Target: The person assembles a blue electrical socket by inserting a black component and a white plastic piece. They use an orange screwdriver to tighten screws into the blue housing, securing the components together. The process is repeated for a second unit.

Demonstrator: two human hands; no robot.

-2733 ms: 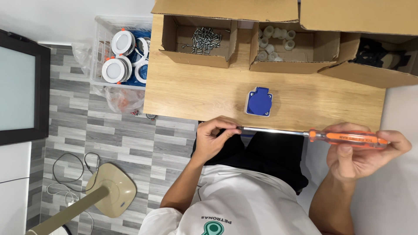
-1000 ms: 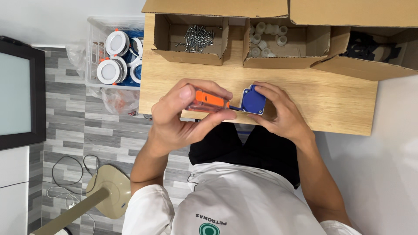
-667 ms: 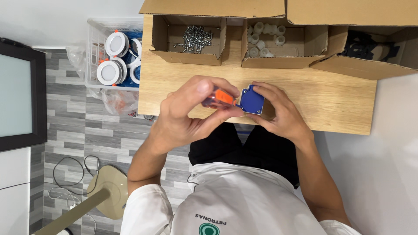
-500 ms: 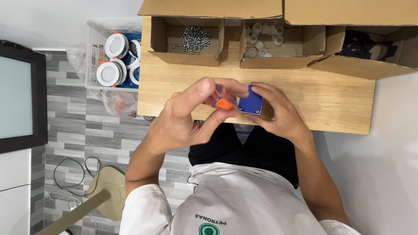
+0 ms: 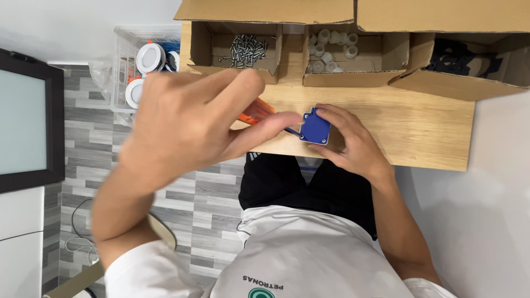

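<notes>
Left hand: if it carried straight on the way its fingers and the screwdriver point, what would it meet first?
The left hand holds the orange-handled screwdriver pointing toward the small blue box gripped by the right hand. The blue box likely comes first; depth is unclear.

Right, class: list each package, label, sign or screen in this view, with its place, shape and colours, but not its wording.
Left cardboard box: table's far edge, open, brown, holds silvery screws.
Middle cardboard box: beside it, open, brown, holds white plastic pieces.
Right cardboard box: far right, angled, brown, holds black parts.
Dark-framed panel: left edge, rectangular, pale grey-green face; possibly a screen.
</notes>
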